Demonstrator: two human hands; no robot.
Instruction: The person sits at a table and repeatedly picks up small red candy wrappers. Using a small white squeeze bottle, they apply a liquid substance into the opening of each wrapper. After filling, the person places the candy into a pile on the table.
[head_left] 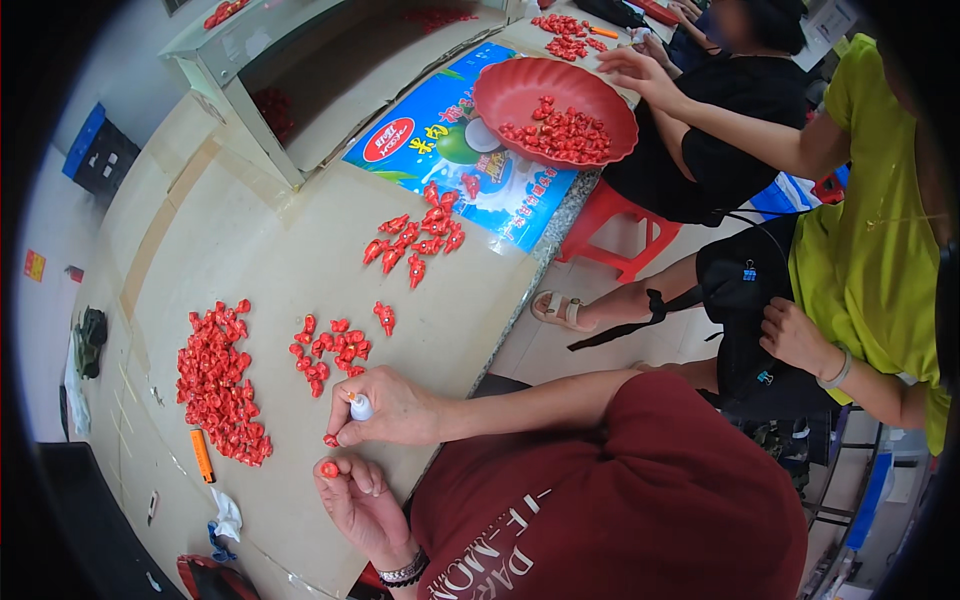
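Observation:
My right hand (395, 408) is closed around a small white bottle (360, 406), which looks like a glue bottle. At its thumb and fingertips is a small glossy red piece (331, 440). Just below, my left hand (362, 505) pinches another small red piece (329, 469) between thumb and finger, the other fingers curled. The two hands are close together but apart, over the table's edge. Beside my right hand lies a loose cluster of knobbly red pieces (345, 345), with a single red piece (384, 317) above it. Their exact kind is too small to tell.
A big heap of red pieces (218, 385) lies left, beside an orange utility knife (202, 455) and white tissue (227, 516). Another group (405, 238) is near the blue printed sheet (400, 150). A person in yellow-green (860, 250) stands by the red bowl (490, 95).

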